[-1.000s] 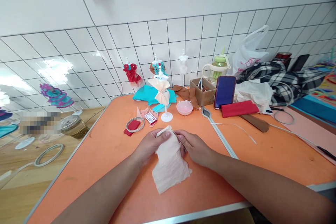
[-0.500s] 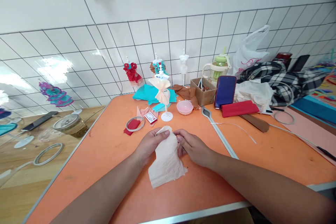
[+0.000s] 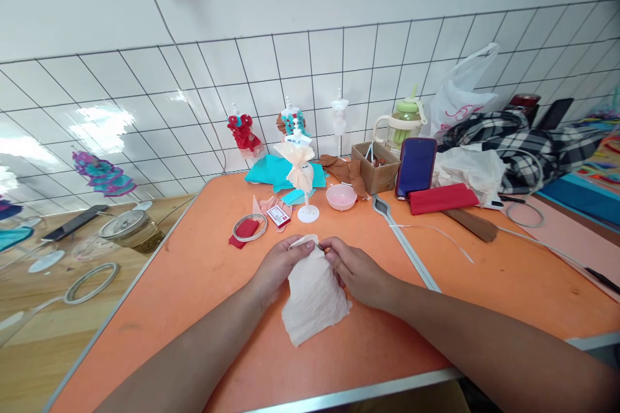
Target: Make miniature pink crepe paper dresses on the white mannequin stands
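Observation:
A crinkled cream sheet (image 3: pixel 314 300) hangs between my two hands above the orange table (image 3: pixel 232 348). My left hand (image 3: pixel 283 264) pinches its upper left edge, thumb on top. At the upper right edge, the fingers of my right hand (image 3: pixel 351 264) are closed on the sheet, and a small dark thin item shows at their tips, too small to name. Just beyond my hands stands a white mannequin form (image 3: pixel 309 213) with a cream bow-like piece (image 3: pixel 296 161) around it.
Behind are a pink bowl (image 3: pixel 341 197), a cardboard box (image 3: pixel 376 171), a phone (image 3: pixel 415 168) and turquoise sheets (image 3: pixel 264 171). A tape roll (image 3: pixel 250 228) lies left of centre. Scissors-like grey strip (image 3: pixel 407 248) and red folded paper (image 3: pixel 443 199) lie right.
The lower part of the cream sheet has swung slightly right. My right fingers have moved up a little at its upper edge, where the dark thin item now shows.

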A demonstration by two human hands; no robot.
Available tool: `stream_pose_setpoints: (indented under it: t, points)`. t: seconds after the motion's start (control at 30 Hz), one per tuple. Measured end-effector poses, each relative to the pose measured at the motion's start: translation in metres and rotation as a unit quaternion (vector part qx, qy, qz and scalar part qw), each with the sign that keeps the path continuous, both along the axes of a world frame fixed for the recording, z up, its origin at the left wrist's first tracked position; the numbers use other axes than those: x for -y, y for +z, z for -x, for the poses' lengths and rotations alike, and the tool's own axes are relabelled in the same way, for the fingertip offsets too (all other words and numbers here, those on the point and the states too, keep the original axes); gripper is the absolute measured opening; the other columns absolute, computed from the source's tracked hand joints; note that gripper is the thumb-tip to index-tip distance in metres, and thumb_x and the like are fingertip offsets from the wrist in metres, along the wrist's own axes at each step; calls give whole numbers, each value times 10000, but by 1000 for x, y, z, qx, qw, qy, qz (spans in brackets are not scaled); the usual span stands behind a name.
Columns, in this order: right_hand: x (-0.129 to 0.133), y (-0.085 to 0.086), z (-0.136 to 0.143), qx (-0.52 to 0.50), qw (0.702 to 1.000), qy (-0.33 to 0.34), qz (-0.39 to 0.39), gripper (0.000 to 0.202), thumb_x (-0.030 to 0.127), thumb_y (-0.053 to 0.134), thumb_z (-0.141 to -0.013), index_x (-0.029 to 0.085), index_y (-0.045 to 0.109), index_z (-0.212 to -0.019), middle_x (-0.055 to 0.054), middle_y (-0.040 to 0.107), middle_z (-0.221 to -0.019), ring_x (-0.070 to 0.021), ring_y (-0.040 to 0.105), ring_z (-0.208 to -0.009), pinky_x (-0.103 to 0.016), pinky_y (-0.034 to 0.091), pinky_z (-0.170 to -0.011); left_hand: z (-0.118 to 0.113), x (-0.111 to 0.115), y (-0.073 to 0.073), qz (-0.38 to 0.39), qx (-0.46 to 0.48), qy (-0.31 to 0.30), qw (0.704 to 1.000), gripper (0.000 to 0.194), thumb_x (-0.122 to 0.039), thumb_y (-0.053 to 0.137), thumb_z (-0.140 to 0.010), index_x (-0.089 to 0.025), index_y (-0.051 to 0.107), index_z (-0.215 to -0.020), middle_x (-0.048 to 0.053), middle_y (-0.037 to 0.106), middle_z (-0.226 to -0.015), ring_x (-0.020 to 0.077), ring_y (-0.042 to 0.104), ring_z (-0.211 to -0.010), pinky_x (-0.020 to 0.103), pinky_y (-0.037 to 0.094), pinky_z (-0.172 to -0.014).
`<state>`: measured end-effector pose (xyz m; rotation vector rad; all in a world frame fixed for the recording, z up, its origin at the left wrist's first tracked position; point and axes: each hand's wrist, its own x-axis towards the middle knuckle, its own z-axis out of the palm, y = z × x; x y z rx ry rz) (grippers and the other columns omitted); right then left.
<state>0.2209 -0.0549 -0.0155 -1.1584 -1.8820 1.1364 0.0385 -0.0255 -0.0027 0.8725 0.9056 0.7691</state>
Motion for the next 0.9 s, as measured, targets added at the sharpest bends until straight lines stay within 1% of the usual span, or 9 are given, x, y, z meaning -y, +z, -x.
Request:
stream_pose_setpoints:
  t: [0.1, 0.23, 0.47, 0.57, 0.7, 0.8, 0.9]
  points:
    - [0, 1, 0, 9, 1000, -4, 7, 297, 397, 303, -972, 229, 487, -1134, -10, 575, -795, -133, 528, -649, -241, 382, -565, 1, -1, -1, -6, -11, -20, 1000, 242, -336, 731, -721, -143, 667, -853, 79, 703, -799, 212, 667, -715, 293, 474, -652]
    - [1, 1, 1, 3, 1000, -8, 14, 290, 405, 292, -974, 228, 486, -1097, -12, 577, -810, -135, 531, -652, -239, 377, -559, 1, -1, -1, -12, -8, -29, 999, 237, -325, 734, -721, -148, 670, -865, 59, 698, -779, 175, 649, -664, 274, 466, -641]
    - [-1, 3, 0, 18, 1000, -17, 3, 276, 385, 294, -976, 224, 503, -1058, -33, 616, -895, -164, 563, -781, -267, 381, -635, 3, -1, -4, -10, 13, -42, 999, 241, -373, 661, -788, -138, 652, -840, 76, 684, -807, 186, 646, -706, 273, 456, -647]
    - [0, 5, -1, 26, 999, -18, 0, 267, 364, 286, -980, 223, 503, -1050, -36, 631, -949, -175, 575, -842, -280, 391, -679, 4, -1, -4, -1, 18, -36, 999, 261, -392, 647, -798, -134, 647, -839, 74, 679, -802, 172, 632, -686, 268, 452, -646]
    - [0, 7, -1, 32, 999, -15, 1, 265, 350, 280, -983, 227, 499, -1064, -30, 639, -969, -173, 581, -858, -282, 395, -691, 3, -3, -4, 10, 26, -24, 999, 268, -393, 670, -776, -131, 633, -817, 63, 670, -773, 161, 620, -659, 263, 448, -637]
    - [0, 8, -1, 39, 999, -15, -1, 258, 341, 287, -982, 223, 503, -1061, -29, 640, -965, -171, 580, -852, -279, 393, -689, 3, -4, -4, -6, 24, -14, 1000, 238, -358, 681, -773, -144, 619, -857, 47, 656, -761, 158, 619, -661, 255, 447, -627]
    - [-1, 7, -1, 48, 999, -16, 0, 251, 334, 292, -979, 223, 506, -1050, -28, 639, -951, -172, 578, -837, -276, 387, -671, 4, -4, -4, -22, 1, -13, 1000, 234, -337, 700, -759, -152, 607, -868, 42, 652, -760, 157, 622, -660, 245, 438, -606]
